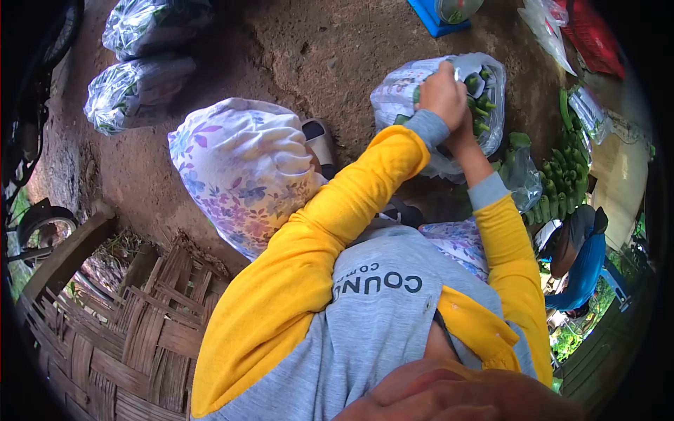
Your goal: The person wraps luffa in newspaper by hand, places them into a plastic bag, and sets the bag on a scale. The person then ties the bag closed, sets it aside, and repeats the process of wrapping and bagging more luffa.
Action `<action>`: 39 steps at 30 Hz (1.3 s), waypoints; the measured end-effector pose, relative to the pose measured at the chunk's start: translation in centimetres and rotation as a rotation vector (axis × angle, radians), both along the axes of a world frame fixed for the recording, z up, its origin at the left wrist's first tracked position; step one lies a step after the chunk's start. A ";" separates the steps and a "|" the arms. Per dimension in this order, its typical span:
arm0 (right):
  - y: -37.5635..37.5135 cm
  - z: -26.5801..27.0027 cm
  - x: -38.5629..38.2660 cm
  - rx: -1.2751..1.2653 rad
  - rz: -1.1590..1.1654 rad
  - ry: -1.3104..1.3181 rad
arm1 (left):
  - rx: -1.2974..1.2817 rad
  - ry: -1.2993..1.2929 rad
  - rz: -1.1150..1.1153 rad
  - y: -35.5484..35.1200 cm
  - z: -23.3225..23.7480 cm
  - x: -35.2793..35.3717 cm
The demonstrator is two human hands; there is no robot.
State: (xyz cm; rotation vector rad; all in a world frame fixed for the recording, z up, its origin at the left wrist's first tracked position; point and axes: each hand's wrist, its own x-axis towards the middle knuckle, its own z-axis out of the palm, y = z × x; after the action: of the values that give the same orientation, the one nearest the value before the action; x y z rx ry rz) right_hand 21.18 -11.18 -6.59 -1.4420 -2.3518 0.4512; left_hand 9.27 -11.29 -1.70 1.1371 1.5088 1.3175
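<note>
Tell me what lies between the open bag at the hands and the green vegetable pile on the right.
In the head view, a crumpled, clear plastic bag lies between the open bag and the vegetable pile.

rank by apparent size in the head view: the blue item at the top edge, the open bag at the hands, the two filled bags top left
1. open bag
2. upper filled bag and lower filled bag: look alike, unranked
3. blue item, cut off by the edge
</note>
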 end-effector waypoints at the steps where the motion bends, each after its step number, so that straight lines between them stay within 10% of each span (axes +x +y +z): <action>1: 0.2 -0.4 -0.4 -0.019 0.016 -0.034 | 0.018 0.021 0.026 0.1 -0.3 -0.3; 7: 1.1 2.4 -3.4 -0.105 0.036 -0.511 | -0.033 -0.140 0.033 1.6 -1.9 -2.4; 17: 2.5 4.2 -0.4 0.371 -0.117 -0.284 | 0.033 0.225 0.031 1.3 -5.2 -3.1; 39: 2.4 0.2 1.8 0.407 -0.263 -0.179 | 0.291 0.513 -0.033 -1.1 -7.2 2.0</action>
State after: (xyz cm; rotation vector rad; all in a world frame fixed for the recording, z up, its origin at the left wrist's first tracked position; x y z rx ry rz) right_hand 23.02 -8.75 -6.36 -1.6035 -2.1684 -0.2232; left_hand 11.31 -12.35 -8.93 1.7825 1.6738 1.3129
